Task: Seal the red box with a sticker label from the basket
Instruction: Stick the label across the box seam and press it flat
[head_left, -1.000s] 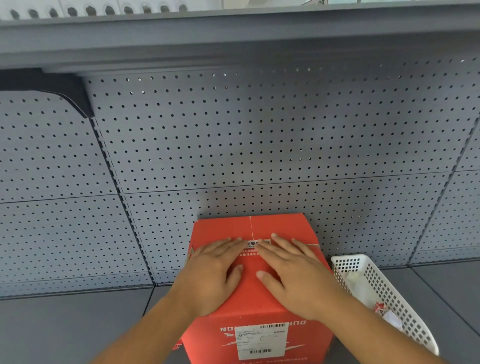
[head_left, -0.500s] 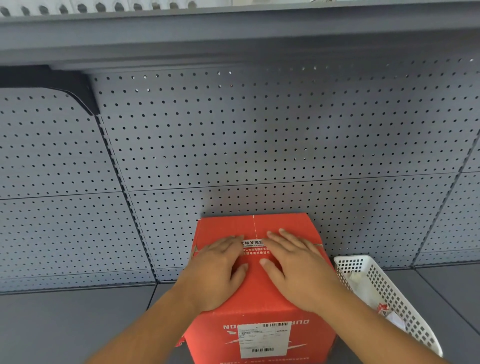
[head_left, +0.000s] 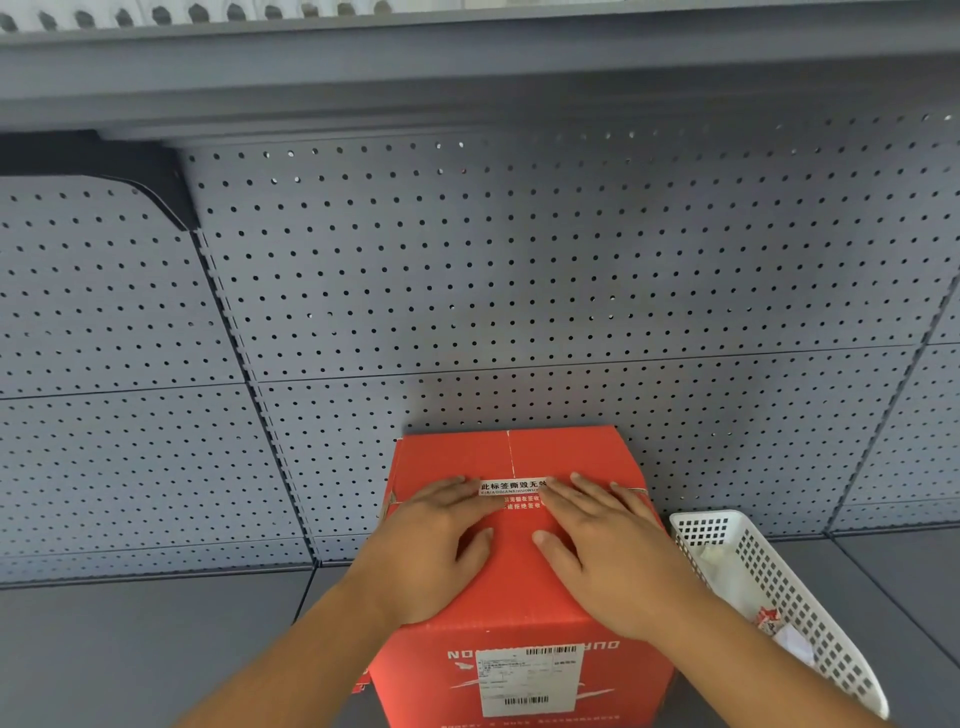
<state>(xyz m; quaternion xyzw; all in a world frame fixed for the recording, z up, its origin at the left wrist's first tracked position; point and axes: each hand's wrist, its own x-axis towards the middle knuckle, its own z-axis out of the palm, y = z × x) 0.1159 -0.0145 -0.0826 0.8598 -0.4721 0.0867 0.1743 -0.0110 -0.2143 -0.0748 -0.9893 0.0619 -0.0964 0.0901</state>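
The red box (head_left: 511, 579) stands on the grey shelf with its top flaps closed. A white and red sticker label (head_left: 511, 488) lies across the seam on its top. My left hand (head_left: 434, 545) rests flat on the box top left of the label, its fingertips at the label's left end. My right hand (head_left: 605, 545) lies flat to the right, fingertips on the label's right end. Both hands have fingers spread and hold nothing. The white perforated basket (head_left: 810, 613) sits right of the box, with several red and white labels inside.
A grey pegboard wall (head_left: 519, 291) rises directly behind the box. An upper shelf (head_left: 467, 67) overhangs the space. The grey shelf surface (head_left: 156, 649) extends left of the box. A white shipping label (head_left: 527, 680) is stuck on the box's front face.
Both hands have slid slightly apart along the sticker label, uncovering more of its printed middle. The box and basket have not moved.
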